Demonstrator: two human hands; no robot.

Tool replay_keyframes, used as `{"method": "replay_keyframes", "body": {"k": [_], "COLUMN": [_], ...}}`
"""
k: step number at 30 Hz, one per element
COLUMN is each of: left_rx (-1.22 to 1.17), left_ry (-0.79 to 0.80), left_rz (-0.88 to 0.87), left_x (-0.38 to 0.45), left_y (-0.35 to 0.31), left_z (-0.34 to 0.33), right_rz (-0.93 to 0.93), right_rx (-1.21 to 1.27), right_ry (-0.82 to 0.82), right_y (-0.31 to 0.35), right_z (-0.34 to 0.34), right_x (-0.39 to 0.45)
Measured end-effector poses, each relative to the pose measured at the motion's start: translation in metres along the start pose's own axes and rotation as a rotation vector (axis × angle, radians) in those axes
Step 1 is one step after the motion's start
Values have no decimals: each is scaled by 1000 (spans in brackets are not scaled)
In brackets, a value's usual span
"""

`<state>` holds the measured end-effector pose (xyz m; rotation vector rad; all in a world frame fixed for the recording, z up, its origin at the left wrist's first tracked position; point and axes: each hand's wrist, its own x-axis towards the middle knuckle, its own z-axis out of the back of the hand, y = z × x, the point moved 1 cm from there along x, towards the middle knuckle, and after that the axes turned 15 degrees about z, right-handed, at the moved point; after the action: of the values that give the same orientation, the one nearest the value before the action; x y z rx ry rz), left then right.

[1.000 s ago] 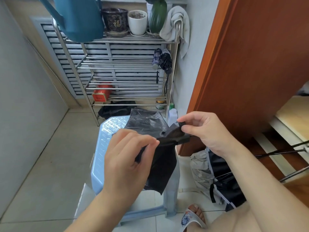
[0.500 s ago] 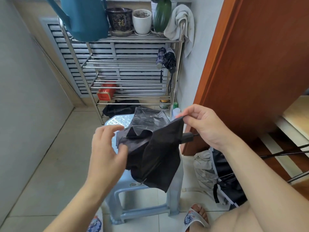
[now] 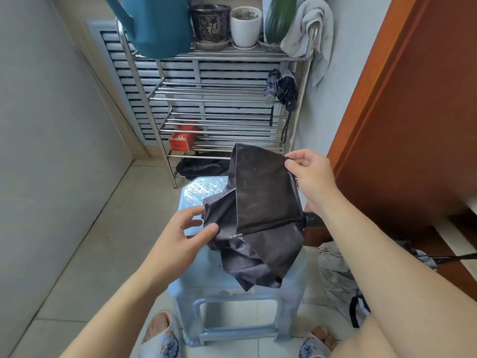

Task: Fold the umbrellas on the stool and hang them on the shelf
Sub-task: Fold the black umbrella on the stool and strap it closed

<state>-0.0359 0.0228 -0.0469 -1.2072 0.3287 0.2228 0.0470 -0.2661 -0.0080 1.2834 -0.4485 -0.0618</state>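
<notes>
Two hands at frame centre, both mine, working one black umbrella [image 3: 265,218] held above the pale blue stool [image 3: 204,189]. My right hand [image 3: 309,174], centre right, pinches a corner of the canopy at its upper edge, fingers curled on the cloth. My left hand [image 3: 183,233], centre left, grasps the bunched fabric at the canopy's left edge between thumb and fingers. Umbrella handle [image 3: 313,219] juts right, beneath my right wrist. Metal shelf [image 3: 222,99], upper centre: two folded umbrellas [image 3: 282,86] hang at its right post; a red tin [image 3: 182,139] sits on a lower tier; teal watering can [image 3: 157,24], pots and towel on top. Another umbrella [image 3: 340,282] lies on the floor, lower right.
</notes>
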Motion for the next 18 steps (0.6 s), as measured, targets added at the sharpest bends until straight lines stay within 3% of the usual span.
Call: {"method": "replay_keyframes", "body": {"k": [6, 10, 13, 15, 18], "left_rx": [94, 4, -5, -23, -75], "left_ry": [-238, -266, -274, -278, -305], "left_rz": [-85, 170, 163, 137, 125], "left_x": [21, 37, 40, 38, 32], "left_y": [-22, -21, -25, -27, -26], "left_z": [-16, -18, -21, -23, -11], "right_rz": [-107, -265, -368, -385, -394], "right_rx": [-80, -22, -105, -178, 22], "right_ry": [86, 418, 586, 579, 494], "right_y": [-25, -24, -23, -21, -8], "right_z": [-18, -2, 13, 16, 15], "right_x": [10, 5, -3, -9, -15]}}
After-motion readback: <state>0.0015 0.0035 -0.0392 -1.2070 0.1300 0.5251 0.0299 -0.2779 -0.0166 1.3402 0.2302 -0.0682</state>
